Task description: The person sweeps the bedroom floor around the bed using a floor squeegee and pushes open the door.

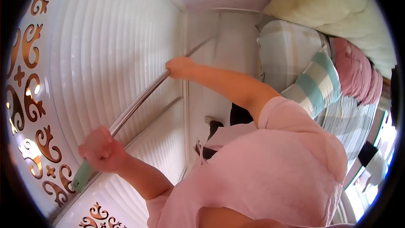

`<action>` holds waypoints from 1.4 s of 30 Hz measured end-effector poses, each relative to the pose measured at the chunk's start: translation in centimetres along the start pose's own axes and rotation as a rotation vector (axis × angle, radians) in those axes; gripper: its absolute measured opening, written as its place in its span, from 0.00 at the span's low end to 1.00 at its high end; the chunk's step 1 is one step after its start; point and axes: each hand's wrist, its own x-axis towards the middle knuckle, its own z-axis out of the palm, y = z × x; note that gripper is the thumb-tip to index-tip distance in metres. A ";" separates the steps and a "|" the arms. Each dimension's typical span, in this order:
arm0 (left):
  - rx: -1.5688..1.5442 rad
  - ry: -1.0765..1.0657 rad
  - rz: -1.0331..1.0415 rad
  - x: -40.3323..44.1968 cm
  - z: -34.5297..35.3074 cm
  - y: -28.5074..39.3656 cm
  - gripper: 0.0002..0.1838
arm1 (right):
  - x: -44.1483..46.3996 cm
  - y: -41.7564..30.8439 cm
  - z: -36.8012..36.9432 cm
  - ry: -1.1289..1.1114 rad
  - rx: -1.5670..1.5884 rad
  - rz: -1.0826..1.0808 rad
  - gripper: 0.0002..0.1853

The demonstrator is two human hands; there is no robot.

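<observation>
A long silver pole with a pale green end grip runs slantwise across the view. My left hand, slightly blurred, is closed around it just above the green grip. Farther along, my right hand wraps the same pole with the arm stretched out. Beyond that hand the pole goes on toward the floor, where its far end is smeared and its kind cannot be made out.
White ribbed panels stand close on the left, beside a white board with scroll cut-outs. To the right is a bed or seat with a plaid cushion, a striped pillow, pink fabric and a cream quilt. My foot is below.
</observation>
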 end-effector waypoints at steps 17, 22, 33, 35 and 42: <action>-0.034 -0.123 -0.047 -1.1 -0.1 0.7 0.23 | 2.0 0.4 0.2 -0.253 -0.150 -0.128 0.10; 0.063 -0.022 0.030 -5.5 1.3 1.4 0.24 | 2.8 0.5 1.1 -0.314 -0.229 -0.356 0.13; 0.051 0.144 -0.171 -20.5 2.2 -0.6 0.14 | 1.0 4.3 2.2 -1.111 -0.773 -0.011 0.12; 0.058 0.199 -0.154 -24.9 2.8 1.8 0.15 | -1.7 9.7 8.0 -0.935 -0.726 -0.311 0.10; 0.118 0.402 -0.045 -42.6 -2.0 16.7 0.17 | -20.2 -1.8 22.6 -0.855 -0.564 -0.548 0.09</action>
